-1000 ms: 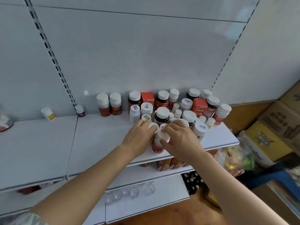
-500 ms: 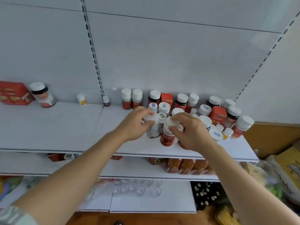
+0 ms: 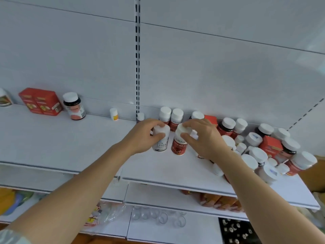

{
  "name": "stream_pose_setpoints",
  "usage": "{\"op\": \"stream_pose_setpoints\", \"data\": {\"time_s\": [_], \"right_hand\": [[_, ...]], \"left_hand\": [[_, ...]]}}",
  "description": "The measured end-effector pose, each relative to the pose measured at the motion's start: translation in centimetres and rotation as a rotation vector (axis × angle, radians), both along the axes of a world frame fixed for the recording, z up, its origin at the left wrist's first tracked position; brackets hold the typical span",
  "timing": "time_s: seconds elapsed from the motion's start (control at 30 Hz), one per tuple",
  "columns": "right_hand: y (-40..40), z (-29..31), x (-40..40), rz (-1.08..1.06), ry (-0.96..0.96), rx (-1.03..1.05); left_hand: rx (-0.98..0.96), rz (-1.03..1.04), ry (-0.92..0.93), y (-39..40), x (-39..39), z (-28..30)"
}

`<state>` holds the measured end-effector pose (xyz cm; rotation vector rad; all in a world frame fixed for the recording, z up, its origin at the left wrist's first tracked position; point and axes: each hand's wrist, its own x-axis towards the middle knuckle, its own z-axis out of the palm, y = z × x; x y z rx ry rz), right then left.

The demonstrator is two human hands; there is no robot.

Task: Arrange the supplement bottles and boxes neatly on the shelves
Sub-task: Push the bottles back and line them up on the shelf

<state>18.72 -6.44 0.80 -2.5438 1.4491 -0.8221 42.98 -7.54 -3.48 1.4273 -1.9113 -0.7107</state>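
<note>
My left hand [image 3: 142,136] grips a white bottle [image 3: 161,144] by its cap, and my right hand [image 3: 204,138] grips a red-labelled bottle [image 3: 179,147] by its white cap. Both bottles stand side by side near the middle of the white shelf [image 3: 88,147]. Behind them stands a row of red bottles with white caps [image 3: 171,117]. A crowded cluster of bottles [image 3: 255,152] and red boxes [image 3: 270,146] fills the shelf's right end, partly hidden by my right forearm.
On the left shelf section stand two red boxes [image 3: 41,102], a dark bottle [image 3: 74,106], a small yellow-labelled bottle [image 3: 114,113] and a bottle at the left edge [image 3: 4,98]. Lower shelves hold orange packs [image 3: 218,199] and clear cups [image 3: 158,217].
Both hands have carried the two bottles left, away from the crowded cluster, toward the shelf's middle. The camera has turned left, bringing the left shelf section into view.
</note>
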Motion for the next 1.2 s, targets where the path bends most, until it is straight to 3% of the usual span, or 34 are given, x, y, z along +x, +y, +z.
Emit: {"op": "stream_pose_setpoints", "data": {"time_s": [0.27, 0.6, 1.2], "right_hand": [[-5.4, -1.9, 5.5, -0.085, 0.101, 0.081], [-8.8, -3.9, 7.3, -0.087, 0.169, 0.159], [-9.3, -5.2, 7.4, -0.04, 0.133, 0.027]], "left_hand": [[0.002, 0.024, -0.057, -3.6, 5.2, -1.4], [0.039, 0.04, -0.062, -5.5, 6.3, -2.3], [0.065, 0.064, -0.063, -6.1, 5.5, -2.8]]}}
